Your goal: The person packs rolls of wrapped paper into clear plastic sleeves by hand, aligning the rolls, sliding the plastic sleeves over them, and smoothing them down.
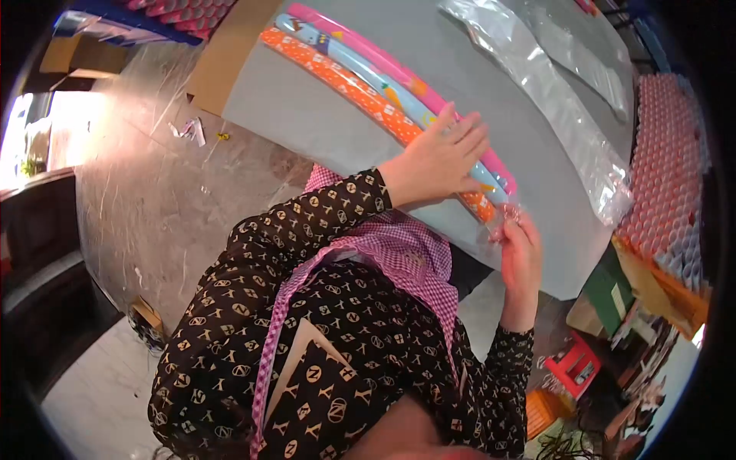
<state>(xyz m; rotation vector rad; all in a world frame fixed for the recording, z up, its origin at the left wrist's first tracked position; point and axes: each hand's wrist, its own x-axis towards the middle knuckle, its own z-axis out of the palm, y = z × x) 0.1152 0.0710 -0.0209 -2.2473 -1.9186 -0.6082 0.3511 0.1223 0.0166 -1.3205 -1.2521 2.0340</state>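
Note:
Three rolls of patterned wrapping paper lie side by side in clear plastic on the grey table (pixel 307 115). One is a pink roll (pixel 368 44), the middle is a light blue roll (pixel 368 75) with carrots, and the nearest is an orange roll (pixel 337 80) with white marks. My left hand (pixel 441 157) rests across them, fingers spread and flat. At their right end, my right hand (pixel 520 241) pinches the gathered clear plastic wrap (pixel 502 222) between thumb and fingers.
Long clear plastic sleeves (pixel 537 84) lie on the table's right side. Beyond stand stacked rolls (pixel 663 153), showing their ends. Cardboard (pixel 230 54) sits at the table's left edge. A red plastic stool (pixel 573 366) and boxes are on the floor at right; scraps (pixel 192 132) lie at left.

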